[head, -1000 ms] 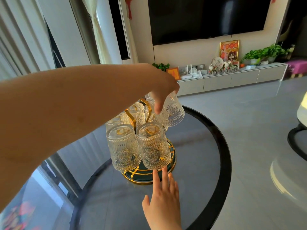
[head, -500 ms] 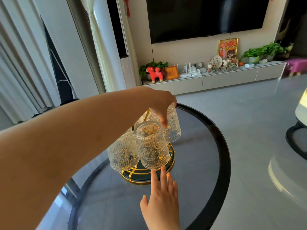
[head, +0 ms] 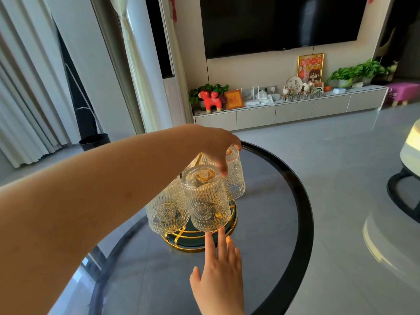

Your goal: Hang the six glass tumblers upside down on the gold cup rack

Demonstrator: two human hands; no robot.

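The gold cup rack (head: 181,241) stands on a round dark glass table (head: 302,214), its gold-rimmed dark base showing under the glasses. Several clear embossed tumblers hang upside down on it; the nearest tumbler (head: 205,201) is in front and another tumbler (head: 164,212) hangs to its left. My left hand (head: 218,151) reaches across from the left and grips the far right tumbler (head: 236,178) by its upturned base, over a rack arm. My right hand (head: 219,278) lies flat with fingers spread, fingertips at the rack's base rim. My forearm hides the tumblers behind.
The table's black rim curves around the right side. Behind it stretches grey floor, with a low white TV cabinet (head: 293,110) holding plants, a red toy and frames. Curtains hang at the left. A pale round object on a black stand (head: 404,178) sits at the right edge.
My left hand has lowered the far right tumbler from a raised, tilted position down onto the rack, where it now hangs upright. My right hand has stayed at the base.
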